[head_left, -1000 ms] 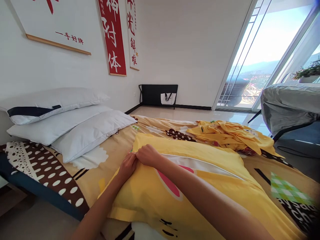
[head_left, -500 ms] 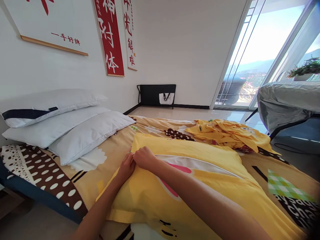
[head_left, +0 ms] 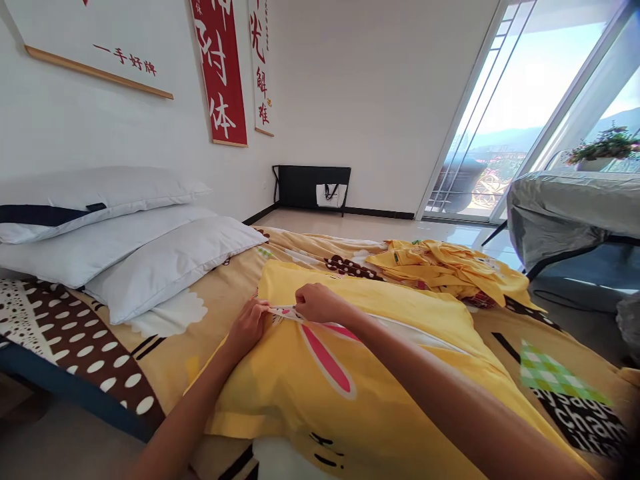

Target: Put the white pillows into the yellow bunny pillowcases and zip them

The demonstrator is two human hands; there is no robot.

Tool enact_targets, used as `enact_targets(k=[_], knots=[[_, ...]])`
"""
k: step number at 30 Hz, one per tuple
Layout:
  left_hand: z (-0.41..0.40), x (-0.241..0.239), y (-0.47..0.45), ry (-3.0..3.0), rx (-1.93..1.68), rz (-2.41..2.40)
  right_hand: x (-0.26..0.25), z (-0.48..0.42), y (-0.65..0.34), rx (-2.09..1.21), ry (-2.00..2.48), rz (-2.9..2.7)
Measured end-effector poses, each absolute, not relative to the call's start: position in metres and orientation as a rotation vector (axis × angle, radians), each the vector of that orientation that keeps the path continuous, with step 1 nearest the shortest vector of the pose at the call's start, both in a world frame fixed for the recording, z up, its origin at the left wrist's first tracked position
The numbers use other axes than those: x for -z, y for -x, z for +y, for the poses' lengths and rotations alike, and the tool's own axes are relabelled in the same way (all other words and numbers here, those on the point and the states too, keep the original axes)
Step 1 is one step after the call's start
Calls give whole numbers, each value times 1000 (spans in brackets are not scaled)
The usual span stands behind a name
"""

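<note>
A yellow pillowcase [head_left: 400, 400] with a printed rabbit face and pink ears lies over a pillow on the bed. A long slit runs across it, and the white pillow [head_left: 405, 328] shows inside. My left hand [head_left: 249, 325] grips the pillowcase at the left end of this slit. A little to the right, my right hand [head_left: 320, 303] is closed in a pinch on the slit's edge; whether it holds a zipper pull is hidden by the fingers. Between the hands a strip of pale, pink-spotted fabric [head_left: 284, 312] is stretched.
Several white pillows [head_left: 175, 260] are stacked on the bed at the left. Crumpled yellow fabric [head_left: 450, 267] lies behind the pillowcase at the right. Patterned bedding [head_left: 175, 313] covers the bed. A grey-covered piece of furniture [head_left: 565, 207] stands by the glass door [head_left: 480, 133].
My right hand has moved right along the slit, away from my left hand, which stays at the left end. The spotted strip between them has come into view. The camera view has shifted slightly.
</note>
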State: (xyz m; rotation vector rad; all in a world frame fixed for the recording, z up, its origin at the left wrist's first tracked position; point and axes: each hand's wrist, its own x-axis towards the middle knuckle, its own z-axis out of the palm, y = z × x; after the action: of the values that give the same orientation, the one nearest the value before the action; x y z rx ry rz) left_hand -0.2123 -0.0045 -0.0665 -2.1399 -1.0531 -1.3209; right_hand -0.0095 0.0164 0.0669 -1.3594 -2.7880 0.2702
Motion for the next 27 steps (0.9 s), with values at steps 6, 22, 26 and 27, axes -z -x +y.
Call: enact_targets(k=[6, 22, 26, 27], knots=[[-7, 61, 216, 2138, 1293, -1059, -61, 15, -5, -374, 1399, -2736], [-38, -6, 121, 2451, 1109, -1167, -63, 2, -76, -352, 1386, -2679], [-38, -2, 87, 2575, 1027, -1208, -65, 0, -75, -282, 1400, -2663], [-38, 3, 85, 2553, 1067, -1241, -67, -1, -75, -291, 1407, -2664]])
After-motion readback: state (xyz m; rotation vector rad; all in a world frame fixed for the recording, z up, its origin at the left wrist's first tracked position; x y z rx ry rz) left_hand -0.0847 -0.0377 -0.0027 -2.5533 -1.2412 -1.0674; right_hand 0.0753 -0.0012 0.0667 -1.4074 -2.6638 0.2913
